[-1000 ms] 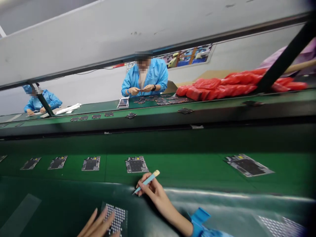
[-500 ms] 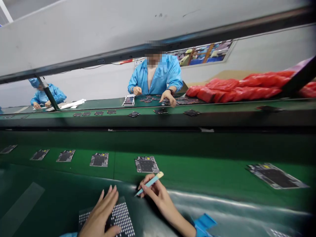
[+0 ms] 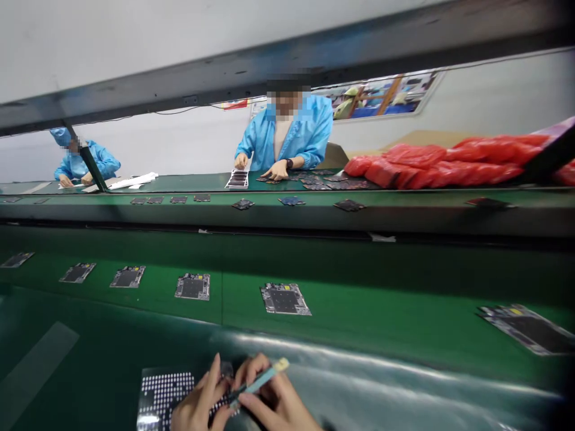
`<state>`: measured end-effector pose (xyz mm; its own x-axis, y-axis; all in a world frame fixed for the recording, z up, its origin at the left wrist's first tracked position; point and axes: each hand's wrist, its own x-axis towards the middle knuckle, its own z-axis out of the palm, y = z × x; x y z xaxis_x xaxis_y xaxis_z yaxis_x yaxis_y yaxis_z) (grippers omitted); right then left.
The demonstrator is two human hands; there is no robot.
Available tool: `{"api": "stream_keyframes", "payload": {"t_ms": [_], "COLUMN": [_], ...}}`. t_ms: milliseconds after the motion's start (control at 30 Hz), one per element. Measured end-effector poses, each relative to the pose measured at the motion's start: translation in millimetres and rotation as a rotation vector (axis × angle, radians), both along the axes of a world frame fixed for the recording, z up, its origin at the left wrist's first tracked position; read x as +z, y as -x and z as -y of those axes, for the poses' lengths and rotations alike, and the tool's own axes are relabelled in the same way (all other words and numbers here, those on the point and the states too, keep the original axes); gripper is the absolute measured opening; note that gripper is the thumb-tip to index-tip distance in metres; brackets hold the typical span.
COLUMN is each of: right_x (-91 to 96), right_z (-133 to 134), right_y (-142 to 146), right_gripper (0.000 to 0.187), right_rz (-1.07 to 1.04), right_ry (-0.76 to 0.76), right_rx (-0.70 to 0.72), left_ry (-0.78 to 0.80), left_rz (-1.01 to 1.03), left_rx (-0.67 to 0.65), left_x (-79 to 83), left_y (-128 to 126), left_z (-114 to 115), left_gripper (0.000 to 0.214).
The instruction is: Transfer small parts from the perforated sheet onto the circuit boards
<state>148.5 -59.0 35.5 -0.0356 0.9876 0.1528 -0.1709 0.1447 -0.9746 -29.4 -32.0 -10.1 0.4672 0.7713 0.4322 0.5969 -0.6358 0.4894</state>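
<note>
My right hand [image 3: 269, 401] pinches a pair of light blue tweezers [image 3: 258, 381] with a cream end, their tip pointing down-left onto a clear sheet of small white dots [image 3: 162, 392]. Fingers flat, my left hand [image 3: 200, 404] presses on that sheet beside the tweezer tip. Both hands are at the bottom edge, on a shiny dark green mat [image 3: 381, 389]. Beyond them a green conveyor belt [image 3: 359, 317] carries several circuit boards; the nearest board [image 3: 284, 299] lies just above my hands.
Another board [image 3: 525, 328] rides at the belt's right end. A second belt [image 3: 404, 206] behind holds dark parts. A person in a blue coat [image 3: 287, 134] works opposite, another person [image 3: 81, 164] at far left. Red bags [image 3: 440, 161] are piled at the right. A metal beam [image 3: 269, 78] crosses overhead.
My right hand drew back from the belt edge and brought the tweezers down onto the dotted sheet beside my left hand. The boards drifted rightward in view.
</note>
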Motion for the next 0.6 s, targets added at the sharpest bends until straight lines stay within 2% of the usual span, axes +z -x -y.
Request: {"api": "stream_keyframes", "payload": {"t_ms": [133,333,600], "right_x": [-2.0,-4.5,-5.5], "right_z": [6.4,8.4,8.1], "right_y": [-2.3,-2.0,-0.3], "right_gripper": [0.012,0.013,0.012], "right_rz": [0.144,0.179,0.191], "right_ry": [-0.087,-0.119,-0.149], "right_rx": [-0.038,-0.041,-0.046], "left_ry": [0.011,-0.068,-0.113], "left_rz": [0.023,0.042,0.044], "left_rx": [0.0,-0.038,-0.024], "left_x": [0.8,3.3,6.8], "left_y": [-1.8,-3.3,-4.6], "left_z": [2.0,1.2,0.6], "left_gripper": [0.061,0.05,0.048]}}
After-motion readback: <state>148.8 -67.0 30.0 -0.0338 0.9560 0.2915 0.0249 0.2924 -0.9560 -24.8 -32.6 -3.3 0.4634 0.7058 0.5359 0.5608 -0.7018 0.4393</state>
